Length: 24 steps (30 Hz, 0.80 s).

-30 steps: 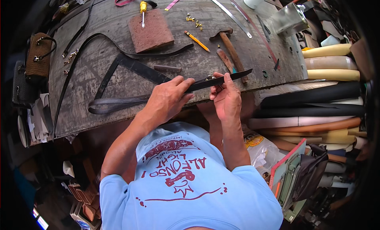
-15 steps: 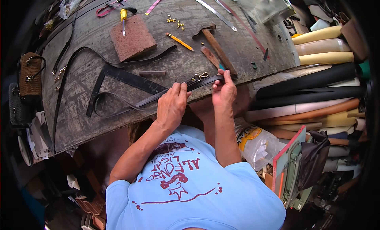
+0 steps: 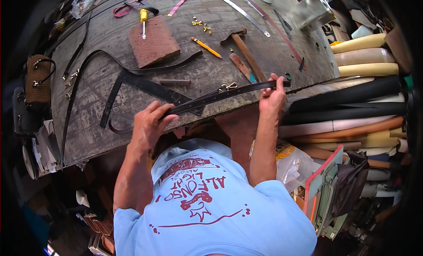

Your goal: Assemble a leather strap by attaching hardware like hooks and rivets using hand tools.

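Note:
A dark leather strap (image 3: pixel 220 96) with a row of small holes stretches between my hands along the table's near edge. My right hand (image 3: pixel 272 97) pinches it close to its right end. Toward the other end, my left hand (image 3: pixel 152 121) has its fingers closed on the strap, which curls in a loop beyond it. A brass snap hook (image 3: pixel 231 86) lies just behind the strap. Under and behind it is a black L-shaped square (image 3: pixel 147 88). Past my right hand lie a hammer (image 3: pixel 247 53) and a wooden-handled tool (image 3: pixel 240 65) with a green part.
On the worn table (image 3: pixel 101 137) are a reddish block (image 3: pixel 152 44) bearing a yellow screwdriver (image 3: pixel 144 18), a pencil (image 3: pixel 207 47), brass studs (image 3: pixel 202 26), and a long dark strap (image 3: pixel 81 75). Handbags (image 3: pixel 38 82) sit at the left; material rolls (image 3: pixel 348 93) stack at the right.
My hands have moved apart along the strap, the left one to the left and nearer me, the right one to the right. More of the strap now shows between them, with its holes visible.

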Motion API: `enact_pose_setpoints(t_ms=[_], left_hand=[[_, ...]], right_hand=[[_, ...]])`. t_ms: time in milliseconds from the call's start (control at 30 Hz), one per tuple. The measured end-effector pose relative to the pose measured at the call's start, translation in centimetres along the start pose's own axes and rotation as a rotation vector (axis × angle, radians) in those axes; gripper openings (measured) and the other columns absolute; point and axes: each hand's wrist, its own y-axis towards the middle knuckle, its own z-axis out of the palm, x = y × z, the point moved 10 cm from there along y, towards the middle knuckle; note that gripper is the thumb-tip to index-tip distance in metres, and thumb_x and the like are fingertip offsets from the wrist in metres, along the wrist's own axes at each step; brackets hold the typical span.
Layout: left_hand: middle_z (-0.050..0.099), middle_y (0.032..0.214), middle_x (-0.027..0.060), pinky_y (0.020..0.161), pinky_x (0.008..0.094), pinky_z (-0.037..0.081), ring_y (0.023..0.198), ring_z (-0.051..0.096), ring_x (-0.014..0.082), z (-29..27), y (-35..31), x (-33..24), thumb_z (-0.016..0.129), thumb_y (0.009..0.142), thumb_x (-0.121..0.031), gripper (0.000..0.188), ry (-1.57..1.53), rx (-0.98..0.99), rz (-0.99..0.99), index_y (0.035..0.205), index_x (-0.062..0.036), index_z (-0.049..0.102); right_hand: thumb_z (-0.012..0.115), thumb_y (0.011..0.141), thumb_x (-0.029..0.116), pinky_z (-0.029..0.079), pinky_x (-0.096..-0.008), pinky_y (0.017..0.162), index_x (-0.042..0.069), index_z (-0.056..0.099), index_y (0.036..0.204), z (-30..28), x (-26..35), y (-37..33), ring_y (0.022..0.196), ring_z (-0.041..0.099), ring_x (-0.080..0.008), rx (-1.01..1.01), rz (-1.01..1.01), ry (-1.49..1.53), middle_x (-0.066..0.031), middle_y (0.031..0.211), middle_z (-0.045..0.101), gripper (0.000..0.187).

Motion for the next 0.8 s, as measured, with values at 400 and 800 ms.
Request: enact_pose_setpoints(t_ms=[400,800], left_hand=[[0.058,0.076,0.0053,0.064,0.027,0.037,0.069,0.048,0.0148,-24.6,-7.7,-1.9,0.078,0.079,-0.03,0.036,0.103,-0.274,-0.06,0.093,0.0019,0.072],[0.05,0.066,0.0101,0.056,0.0332,0.036,0.058,0.049,0.019,-38.4,-19.5,13.5,0.062,0.097,-0.022,0.033,0.752,-0.38,-0.304,0.077,0.0032,0.059]], right_hand=[[0.049,0.104,0.03,0.035,-0.0209,0.046,-0.002,0.059,0.112,4.2,12.1,8.3,0.052,0.04,-0.0059,0.352,-0.082,0.207,-0.0048,0.078,0.055,0.034],[0.047,0.105,0.032,0.034,-0.025,0.049,-0.001,0.06,0.113,5.3,5.6,12.4,0.056,0.041,-0.0091,0.266,0.01,0.002,-0.0018,0.077,0.053,0.037]])
